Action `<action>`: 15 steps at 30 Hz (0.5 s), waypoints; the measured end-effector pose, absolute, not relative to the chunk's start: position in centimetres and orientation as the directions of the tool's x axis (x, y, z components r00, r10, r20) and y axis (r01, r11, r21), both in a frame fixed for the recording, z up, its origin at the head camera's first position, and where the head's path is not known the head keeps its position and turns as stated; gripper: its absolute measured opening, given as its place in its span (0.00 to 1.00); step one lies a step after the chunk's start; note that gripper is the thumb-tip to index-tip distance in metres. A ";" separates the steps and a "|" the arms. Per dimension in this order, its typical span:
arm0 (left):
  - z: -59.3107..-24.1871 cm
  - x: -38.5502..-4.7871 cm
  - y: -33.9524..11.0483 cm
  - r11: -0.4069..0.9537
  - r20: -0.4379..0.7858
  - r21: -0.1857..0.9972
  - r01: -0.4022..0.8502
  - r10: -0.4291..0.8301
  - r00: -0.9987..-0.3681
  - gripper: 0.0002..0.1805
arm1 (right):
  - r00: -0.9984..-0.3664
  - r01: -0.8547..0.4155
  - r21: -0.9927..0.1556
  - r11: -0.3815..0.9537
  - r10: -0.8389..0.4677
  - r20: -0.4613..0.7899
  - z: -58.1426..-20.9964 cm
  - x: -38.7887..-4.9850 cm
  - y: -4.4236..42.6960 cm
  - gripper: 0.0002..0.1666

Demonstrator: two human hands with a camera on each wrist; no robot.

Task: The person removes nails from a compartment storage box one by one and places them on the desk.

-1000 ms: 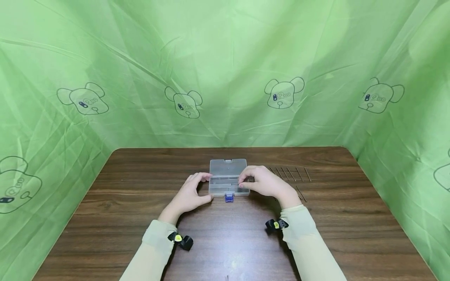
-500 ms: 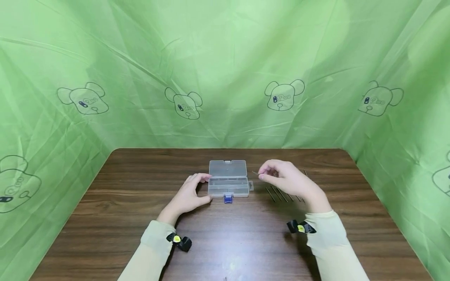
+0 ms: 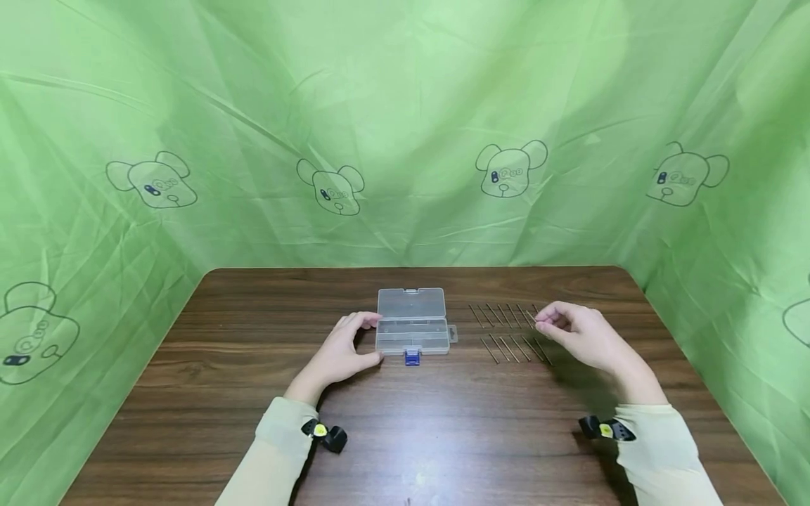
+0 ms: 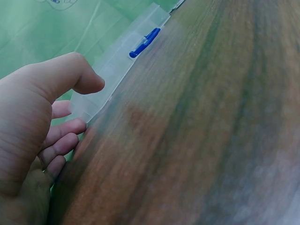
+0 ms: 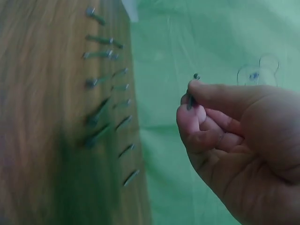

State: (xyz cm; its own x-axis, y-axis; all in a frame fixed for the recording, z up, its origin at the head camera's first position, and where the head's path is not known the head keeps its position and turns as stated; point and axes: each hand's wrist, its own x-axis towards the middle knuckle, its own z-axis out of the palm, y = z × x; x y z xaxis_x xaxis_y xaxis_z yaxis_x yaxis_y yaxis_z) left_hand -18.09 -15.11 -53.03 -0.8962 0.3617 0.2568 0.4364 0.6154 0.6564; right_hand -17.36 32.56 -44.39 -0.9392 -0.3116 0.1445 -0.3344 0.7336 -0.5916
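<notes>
In the head view my left hand (image 3: 338,355) holds the left end of a clear plastic box (image 3: 395,344), thumb at the front corner and fingers at the back. The box's lid (image 3: 411,302) lies back, and its blue latch (image 3: 413,358) hangs down at the front. Out to the right, my right hand (image 3: 579,334) pinches a thin metal screw (image 5: 190,101) between thumb and index finger, above the table. Similar screws lie slanted in two rows, a back row (image 3: 501,315) and a front row (image 3: 509,348), between the box and that hand.
The brown wooden table (image 3: 405,429) has green cloth (image 3: 411,211) with mouse-head drawings behind it and at both sides. A clear hanging tab (image 3: 453,334) sticks out from the box's right end.
My right hand has moved from over the box to the right end of the screw rows, bringing a screw with it. The left hand has stayed at the box.
</notes>
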 end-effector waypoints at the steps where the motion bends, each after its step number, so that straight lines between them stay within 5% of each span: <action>1: -53.0 -18.1 -15.1 0.615 0.258 0.656 0.437 0.362 -0.896 0.38 | -0.943 -0.323 -0.593 0.738 -0.308 0.130 -44.7 -17.4 33.0 0.06; 15: -52.9 -18.0 -15.2 0.621 0.251 0.650 0.438 0.368 -0.895 0.38 | -0.954 -0.238 -0.591 0.771 -0.299 -0.005 -47.9 -18.0 36.6 0.06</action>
State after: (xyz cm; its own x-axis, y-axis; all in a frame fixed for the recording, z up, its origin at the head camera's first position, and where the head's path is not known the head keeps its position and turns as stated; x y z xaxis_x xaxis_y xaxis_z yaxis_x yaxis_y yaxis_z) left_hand -17.96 -15.19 -52.91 -0.8953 0.3679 0.2512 0.4376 0.6210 0.6502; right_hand -18.05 36.64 -47.89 -0.9543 -0.2988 -0.0053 -0.2381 0.7709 -0.5908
